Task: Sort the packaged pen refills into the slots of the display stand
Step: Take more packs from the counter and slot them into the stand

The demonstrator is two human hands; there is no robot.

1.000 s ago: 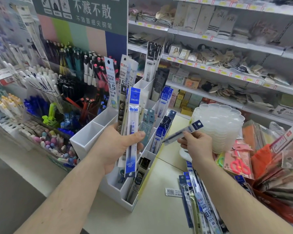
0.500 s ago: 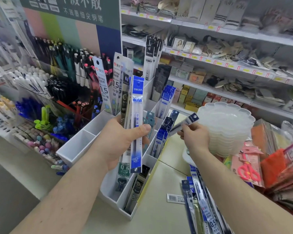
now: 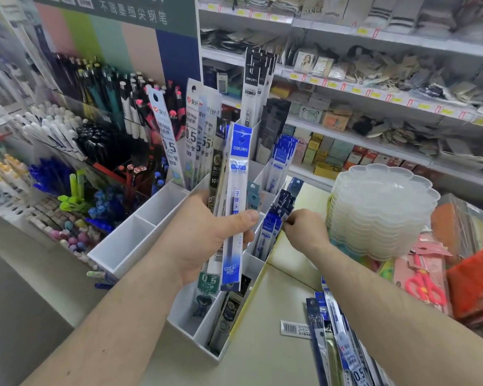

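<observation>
My left hand (image 3: 207, 235) grips a fan of packaged pen refills upright in front of the white display stand (image 3: 140, 235); the frontmost is a blue-and-white refill pack (image 3: 236, 190), pinned by my thumb. My right hand (image 3: 304, 229) pinches the top of a dark blue refill pack (image 3: 286, 207) that stands in a right-hand slot of the stand among other blue packs (image 3: 269, 232). More refill packs (image 3: 338, 344) lie in a loose pile on the counter at the bottom right.
The stand's two left slots hold nothing. Pen racks (image 3: 95, 112) fill the left. A stack of clear plastic trays (image 3: 379, 213) and packaged scissors (image 3: 427, 285) sit right of my right hand. A barcode label (image 3: 294, 328) lies on the counter. Stocked shelves run behind.
My right hand has lowered the dark blue refill pack from mid-air into a right-hand slot of the stand. My left hand has raised its bundle slightly.
</observation>
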